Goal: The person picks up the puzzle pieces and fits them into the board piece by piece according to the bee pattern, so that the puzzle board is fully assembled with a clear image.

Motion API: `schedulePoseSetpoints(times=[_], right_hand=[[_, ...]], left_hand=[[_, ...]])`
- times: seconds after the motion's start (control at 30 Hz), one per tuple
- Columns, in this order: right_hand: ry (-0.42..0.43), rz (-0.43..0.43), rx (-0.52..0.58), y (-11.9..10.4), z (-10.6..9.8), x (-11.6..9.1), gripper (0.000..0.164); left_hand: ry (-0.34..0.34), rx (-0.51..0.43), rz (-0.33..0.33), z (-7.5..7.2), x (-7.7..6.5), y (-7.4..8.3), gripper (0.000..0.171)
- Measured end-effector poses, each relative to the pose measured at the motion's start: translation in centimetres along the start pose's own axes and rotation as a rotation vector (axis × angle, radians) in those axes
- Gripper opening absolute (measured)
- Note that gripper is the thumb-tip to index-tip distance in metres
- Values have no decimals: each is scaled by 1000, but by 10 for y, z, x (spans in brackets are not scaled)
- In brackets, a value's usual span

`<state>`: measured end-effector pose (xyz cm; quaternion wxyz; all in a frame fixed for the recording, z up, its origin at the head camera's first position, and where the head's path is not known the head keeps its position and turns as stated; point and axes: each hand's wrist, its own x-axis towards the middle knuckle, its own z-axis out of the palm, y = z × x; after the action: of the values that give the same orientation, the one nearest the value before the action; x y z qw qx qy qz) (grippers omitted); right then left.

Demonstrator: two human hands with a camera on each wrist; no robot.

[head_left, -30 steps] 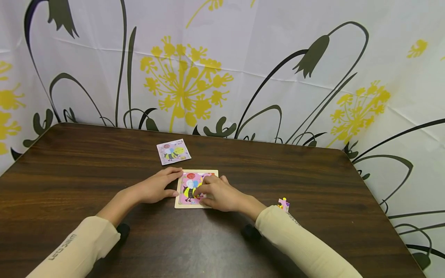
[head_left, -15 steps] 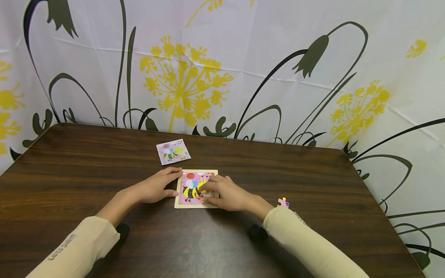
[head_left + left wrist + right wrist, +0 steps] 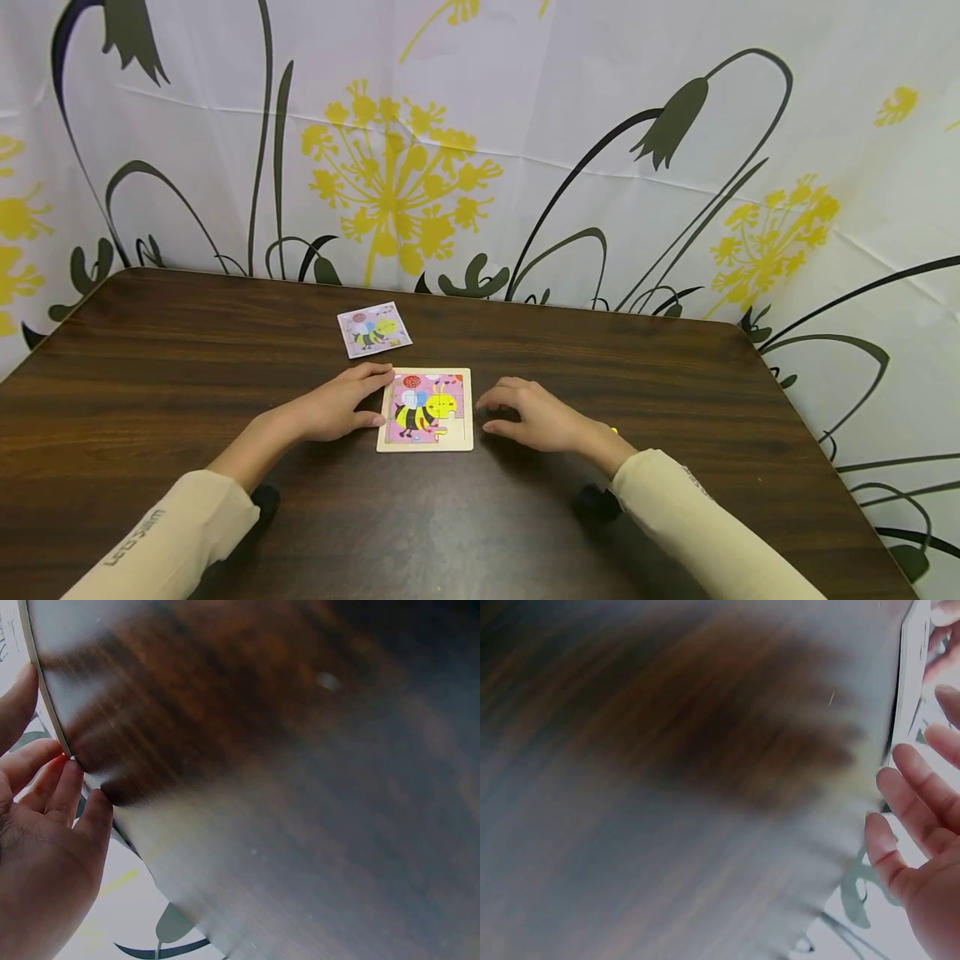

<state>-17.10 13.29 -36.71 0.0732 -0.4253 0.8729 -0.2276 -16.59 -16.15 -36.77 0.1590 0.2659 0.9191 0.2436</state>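
A square wooden puzzle board (image 3: 468, 396) lies flat on the table. It holds a pink puzzle picture of a yellow and black bee (image 3: 415, 417), with bare wood showing at its lower right corner. My left hand (image 3: 337, 405) rests against the board's left side, fingers near the top corner and thumb lower down, touching the edge. Just right of the board, my right hand (image 3: 536, 414) is held with fingers loosely bent and nothing between them. Behind the right forearm only a yellow tip of a loose puzzle piece (image 3: 614, 430) peeks out.
A square card (image 3: 374, 329) with the same bee picture lies behind the board. The dark wood-grain table (image 3: 225, 333) ends at the back against a white cloth (image 3: 570, 75) printed with flowers. Black wrist devices sit under both wrists.
My right hand has moved right, off the puzzle to beside the board, uncovering the bare corner. Its forearm now hides most of the loose puzzle piece. The left hand stays in place.
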Motion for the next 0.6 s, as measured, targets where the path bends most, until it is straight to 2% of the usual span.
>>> schedulePoseSetpoints(times=[0.4, 0.6], right_hand=[[41, 108, 16, 35, -23, -49, 23], [41, 198, 17, 52, -33, -80, 22]], left_hand=[[4, 1, 2, 0, 0, 1, 64], [0, -3, -1, 0, 0, 2, 63]])
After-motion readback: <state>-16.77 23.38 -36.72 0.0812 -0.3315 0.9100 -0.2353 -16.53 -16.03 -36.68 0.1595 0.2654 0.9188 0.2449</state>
